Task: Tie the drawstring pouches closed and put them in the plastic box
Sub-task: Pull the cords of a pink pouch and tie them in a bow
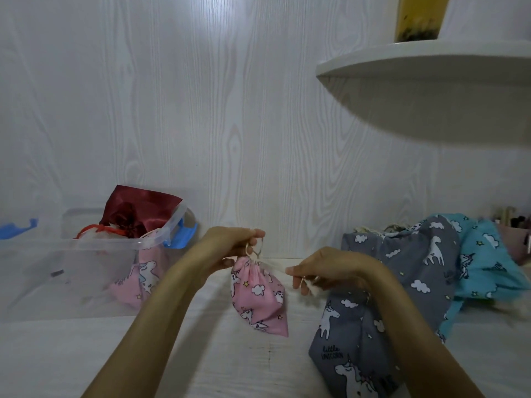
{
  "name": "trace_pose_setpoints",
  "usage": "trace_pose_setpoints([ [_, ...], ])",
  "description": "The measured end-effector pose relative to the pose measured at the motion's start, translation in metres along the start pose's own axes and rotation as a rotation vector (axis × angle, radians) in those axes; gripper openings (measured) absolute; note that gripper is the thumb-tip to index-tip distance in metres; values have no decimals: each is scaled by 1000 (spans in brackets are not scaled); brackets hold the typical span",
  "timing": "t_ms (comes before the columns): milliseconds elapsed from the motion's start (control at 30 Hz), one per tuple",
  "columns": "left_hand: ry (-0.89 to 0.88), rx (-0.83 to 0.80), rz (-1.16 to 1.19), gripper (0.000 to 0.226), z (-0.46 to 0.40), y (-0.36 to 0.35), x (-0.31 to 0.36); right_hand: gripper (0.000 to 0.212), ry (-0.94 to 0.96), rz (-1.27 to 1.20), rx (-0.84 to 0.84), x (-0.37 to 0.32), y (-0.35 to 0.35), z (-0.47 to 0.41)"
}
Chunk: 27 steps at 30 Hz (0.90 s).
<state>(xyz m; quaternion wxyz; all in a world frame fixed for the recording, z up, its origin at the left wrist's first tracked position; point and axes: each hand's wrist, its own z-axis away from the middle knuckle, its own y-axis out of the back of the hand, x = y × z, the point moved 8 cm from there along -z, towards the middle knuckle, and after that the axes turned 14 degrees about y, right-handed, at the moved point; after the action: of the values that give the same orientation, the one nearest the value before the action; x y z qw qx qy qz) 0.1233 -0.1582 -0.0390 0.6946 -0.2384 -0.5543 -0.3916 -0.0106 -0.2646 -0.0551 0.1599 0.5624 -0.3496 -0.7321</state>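
The left hand (230, 248) pinches the cream cord (254, 251) above the gathered neck of a pink pouch (258, 300), its grip closed on the loop. The right hand (321, 271) pinches the cord's other end, pulled out sideways. The pouch hangs between them, its bottom just over the white desk (230, 369). Left stands the clear plastic box (86, 254), holding a dark red pouch (138, 214) and another pink one. Grey pouches (353, 340) and a blue pouch (488, 259) lie to the right.
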Motion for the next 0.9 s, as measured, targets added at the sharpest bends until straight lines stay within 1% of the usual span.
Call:
trace_pose_setpoints([
  [67,-56,-2,-250,18,6,-9,8,29,46,-114,31,-4,8,4],
  [133,-77,-79,-453,22,12,-23,9,29,128,-283,85,-14,18,10],
  [167,-76,-132,-531,26,15,-31,7,29,161,-313,121,-19,24,13],
  [233,-71,-244,-621,29,22,-44,1,31,201,-246,200,-29,34,16],
  [367,-78,-468,-664,27,39,-68,-5,38,219,-33,301,-47,33,15],
  [433,-87,-491,-664,32,41,-72,-5,40,237,0,315,-54,25,10],
  [500,-70,-457,-619,38,39,-69,-3,40,264,-49,320,-60,19,7],
  [633,-25,-351,-405,34,31,-49,2,29,281,-106,366,-61,28,12],
  [700,1,-316,-273,30,26,-39,4,19,283,-113,308,-56,32,17],
  [800,-1,-311,-192,30,22,-34,7,36,250,-91,113,-50,19,20],
  [833,-5,-315,-186,30,22,-33,7,38,244,-69,90,-51,16,19],
  [900,-7,-319,-180,30,22,-32,6,31,257,-26,131,-54,15,15],
])
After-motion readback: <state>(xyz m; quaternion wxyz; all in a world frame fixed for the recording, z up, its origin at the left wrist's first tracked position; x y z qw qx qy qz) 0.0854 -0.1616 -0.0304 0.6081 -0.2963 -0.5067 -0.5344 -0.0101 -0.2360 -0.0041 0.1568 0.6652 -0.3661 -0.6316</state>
